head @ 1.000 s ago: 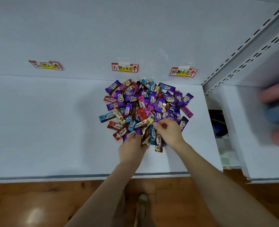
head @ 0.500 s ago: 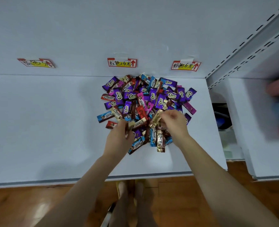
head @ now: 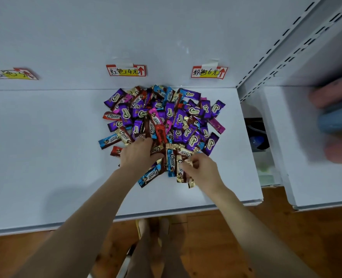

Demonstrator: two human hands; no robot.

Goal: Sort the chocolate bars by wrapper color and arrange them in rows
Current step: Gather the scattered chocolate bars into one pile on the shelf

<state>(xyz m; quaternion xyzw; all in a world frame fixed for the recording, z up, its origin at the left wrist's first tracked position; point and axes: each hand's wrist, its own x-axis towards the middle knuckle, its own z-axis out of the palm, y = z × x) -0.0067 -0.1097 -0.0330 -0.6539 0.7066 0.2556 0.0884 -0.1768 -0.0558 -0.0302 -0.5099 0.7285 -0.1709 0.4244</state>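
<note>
One heap of chocolate bars (head: 166,117) at the back middle of a white shelf (head: 45,147), several dozen in all, too overlapped for an exact tally. Purple the most numerous; fewer in blue, red, pink and gold with brown. Small flat oblongs in glossy foil, crimped at both ends, printed "Choco" in white. All colours mixed, no rows.

Two bare hands at the near edge of the heap. Left hand (head: 139,153) palm down on the bars, fingers (head: 144,140) fairly straight and spread, resting on wrappers, nothing visibly gripped, several bars hidden beneath. Right hand (head: 205,170) near it, fingers curled, pinching the crimped end of one gold bar (head: 186,161). Between the two hands, one blue bar (head: 171,161) lying lengthwise; a second blue one slanted just below the left wrist.

Three paper labels taped to the back panel, each red-edged with a yellow band, handwriting and a red arrow: middle label (head: 126,70) just above the heap, right label (head: 209,72) above its right side, left label (head: 12,74) well apart and blurred.

To the right, one grey metal post (head: 276,49) with rows of slots, then a second white shelf with blurred pink and blue shapes (head: 336,117), not identifiable. Below, wooden floor (head: 286,227) and two feet (head: 156,227). Both forearms across the shelf's front edge.
</note>
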